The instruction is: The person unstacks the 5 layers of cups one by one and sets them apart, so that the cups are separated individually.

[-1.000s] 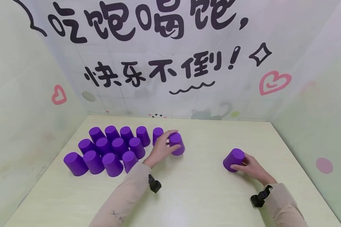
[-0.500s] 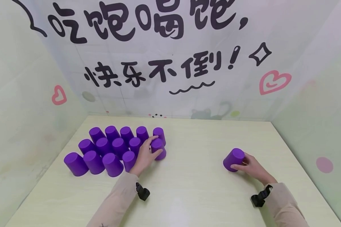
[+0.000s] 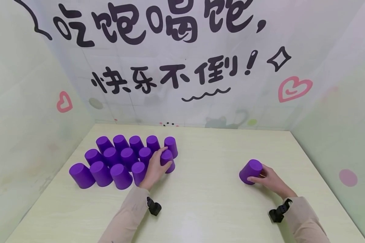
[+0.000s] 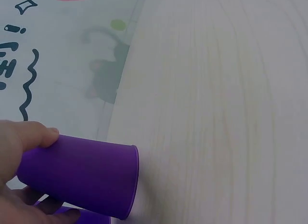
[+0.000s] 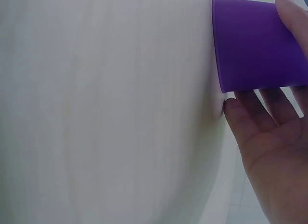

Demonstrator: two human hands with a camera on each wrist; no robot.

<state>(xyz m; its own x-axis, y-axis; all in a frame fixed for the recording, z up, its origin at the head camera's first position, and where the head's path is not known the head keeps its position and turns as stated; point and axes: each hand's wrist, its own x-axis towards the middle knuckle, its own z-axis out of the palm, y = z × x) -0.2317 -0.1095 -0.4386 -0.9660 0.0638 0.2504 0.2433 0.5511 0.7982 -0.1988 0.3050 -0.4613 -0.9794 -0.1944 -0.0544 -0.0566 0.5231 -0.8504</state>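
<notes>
My left hand (image 3: 154, 171) grips an upside-down purple cup (image 3: 168, 162) at the right end of the middle row of cups. In the left wrist view, thumb and fingers curl round that same cup (image 4: 82, 173), and part of another cup (image 4: 89, 217) shows below it. Apart on the right, my right hand (image 3: 271, 182) holds a second upside-down purple cup (image 3: 250, 172). The right wrist view has the thumb on one side of this cup (image 5: 260, 43) and several fingers on the other, partly hidden behind it.
Several more purple cups stand upside down in three rows on the left of the pale table (image 3: 200, 202). The back-row end cup (image 3: 171, 146) is right behind my left hand. A printed backdrop (image 3: 182, 111) rises behind the table, with side walls left and right.
My left hand has carried its cup leftward from the middle of the table to the end of the middle row. The right hand and its cup have stayed put.
</notes>
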